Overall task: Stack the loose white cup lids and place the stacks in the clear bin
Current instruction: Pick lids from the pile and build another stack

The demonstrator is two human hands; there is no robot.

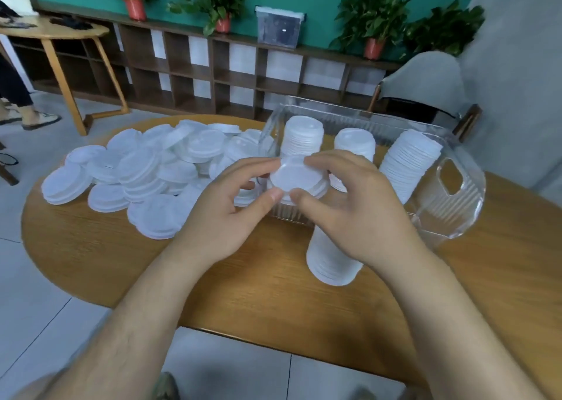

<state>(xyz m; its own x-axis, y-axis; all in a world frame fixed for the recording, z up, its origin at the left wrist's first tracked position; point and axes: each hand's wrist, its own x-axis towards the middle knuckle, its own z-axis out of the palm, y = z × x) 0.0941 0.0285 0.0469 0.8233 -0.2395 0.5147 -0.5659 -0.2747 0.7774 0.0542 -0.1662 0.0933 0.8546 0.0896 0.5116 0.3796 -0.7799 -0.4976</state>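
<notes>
Holding a short stack of lids point(296, 178) between both hands, we have it raised above the wooden table point(231, 281), just in front of the near wall of the clear bin point(438, 214). Our left hand point(226, 208) curls round the stack's left side, with the thumb pressing the near rim and the fingertips hooked over the far rim. Our right hand point(362, 214) mirrors it on the right side, its thumb on the near rim beside the left thumb and its fingers bent over the far edge. Neither hand is spread wide. Both are closed to about the width of one lid, and the stack sits between the two thumbs and the two sets of fingertips, its flat top facing us. We cannot tell how many lids it has, as the hands cover its sides.

Under our right palm a tall stack point(331, 262) stands upright on the table, outside the bin and just beside its near wall. Inside the bin three more stacks point(304, 139) stand in a row, the rightmost tilted to the right in this view. To the left of the bin the loose lids point(143, 174) lie in a wide overlapping heap that reaches from near the table's left edge to the bin's left wall. Beyond the table a dark shelf unit point(194, 74) runs along a green wall, with potted plants point(213, 1) on top.
</notes>
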